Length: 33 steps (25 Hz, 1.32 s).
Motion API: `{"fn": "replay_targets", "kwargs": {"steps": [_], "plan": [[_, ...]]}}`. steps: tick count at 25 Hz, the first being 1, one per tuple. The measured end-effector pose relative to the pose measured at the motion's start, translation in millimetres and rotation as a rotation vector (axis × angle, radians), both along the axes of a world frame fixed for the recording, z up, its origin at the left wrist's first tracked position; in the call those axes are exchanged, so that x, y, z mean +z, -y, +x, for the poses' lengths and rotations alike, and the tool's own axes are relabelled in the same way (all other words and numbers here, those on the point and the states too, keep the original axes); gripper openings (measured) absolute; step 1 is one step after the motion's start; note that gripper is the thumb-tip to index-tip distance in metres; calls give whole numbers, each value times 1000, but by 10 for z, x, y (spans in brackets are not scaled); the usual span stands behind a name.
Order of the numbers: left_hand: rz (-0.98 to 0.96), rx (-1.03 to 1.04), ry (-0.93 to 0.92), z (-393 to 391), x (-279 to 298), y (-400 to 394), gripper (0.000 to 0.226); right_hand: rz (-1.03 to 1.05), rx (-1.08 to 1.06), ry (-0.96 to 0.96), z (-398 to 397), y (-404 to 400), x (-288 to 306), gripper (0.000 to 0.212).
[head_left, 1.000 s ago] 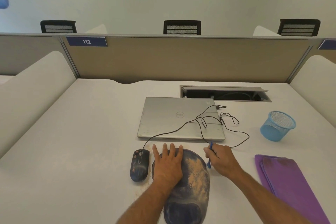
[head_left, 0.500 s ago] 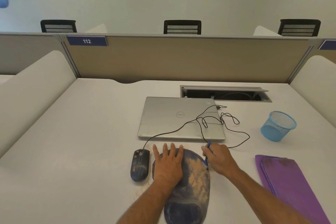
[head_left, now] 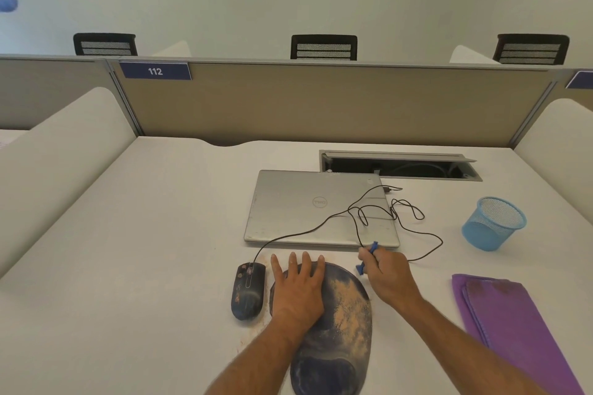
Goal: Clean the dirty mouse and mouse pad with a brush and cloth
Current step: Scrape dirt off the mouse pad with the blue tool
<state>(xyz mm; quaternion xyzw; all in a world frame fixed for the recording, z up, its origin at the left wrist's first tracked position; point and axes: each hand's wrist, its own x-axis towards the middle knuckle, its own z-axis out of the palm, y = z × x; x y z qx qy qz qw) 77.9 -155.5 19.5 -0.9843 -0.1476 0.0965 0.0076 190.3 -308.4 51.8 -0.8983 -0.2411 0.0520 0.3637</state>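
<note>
Head view. Left hand (head_left: 296,293) lies flat, fingers spread, on the dusty mouse pad (head_left: 340,330), hiding its upper left part; the pad's near edge is cut off. Right hand (head_left: 386,276) pinches a blue brush (head_left: 365,261), mostly hidden in the fingers. Soiled mouse (head_left: 248,290) beside the pad; purple cloth (head_left: 510,324) at right.

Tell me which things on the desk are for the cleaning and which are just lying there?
For the cleaning: mouse, mouse pad, blue brush in the right hand, purple cloth; the left hand lies flat on the pad.

Just lying there: closed laptop, blue mesh cup.
</note>
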Motion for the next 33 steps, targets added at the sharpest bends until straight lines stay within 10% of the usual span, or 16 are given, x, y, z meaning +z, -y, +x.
{"fn": "replay_targets", "kwargs": {"steps": [33], "plan": [[-27,12,0,-25,0,-14,67,-4,2,52,-74,-16,-94,35]]}}
